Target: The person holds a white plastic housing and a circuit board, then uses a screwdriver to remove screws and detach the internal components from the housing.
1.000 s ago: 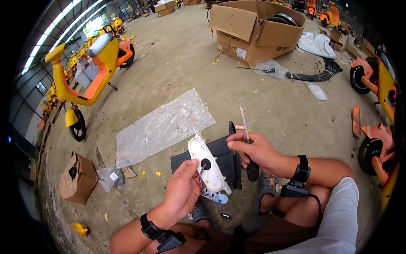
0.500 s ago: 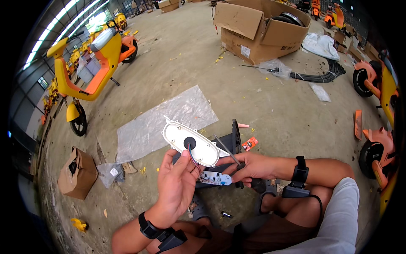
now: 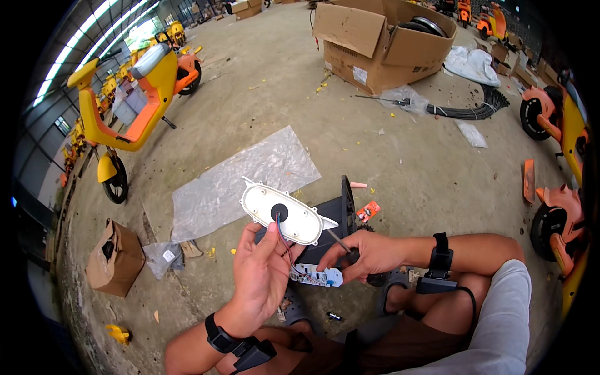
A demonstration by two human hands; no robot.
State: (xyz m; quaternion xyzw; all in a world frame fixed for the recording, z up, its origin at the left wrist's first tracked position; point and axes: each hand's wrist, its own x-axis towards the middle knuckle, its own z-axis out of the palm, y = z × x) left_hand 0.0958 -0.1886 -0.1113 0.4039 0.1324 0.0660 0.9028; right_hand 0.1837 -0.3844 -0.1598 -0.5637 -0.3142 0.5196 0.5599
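My left hand (image 3: 259, 272) holds a white oval plastic housing (image 3: 300, 225) up, its inner side facing me, with a round black center (image 3: 279, 212). Coloured wires run from that center down to a small circuit board (image 3: 320, 277) below. My right hand (image 3: 356, 256) is closed around a screwdriver (image 3: 340, 242), whose shaft angles up toward the housing's right end, and its fingertips also touch the board. A black plastic part (image 3: 346, 194) lies on the floor behind both hands, with an orange-red card (image 3: 369, 210) beside it.
A clear plastic sheet (image 3: 237, 175) lies ahead. A cardboard box (image 3: 115, 256) sits left, a larger one (image 3: 387, 53) farther ahead. Yellow scooters stand left (image 3: 150, 94) and right (image 3: 556, 225). A cable bundle (image 3: 462, 111) lies beyond, and my legs (image 3: 456, 306) are bent below.
My left hand has turned the housing from nearly upright to slanting sideways and shifted it left. My right hand and screwdriver have come down to the circuit board, which now shows more.
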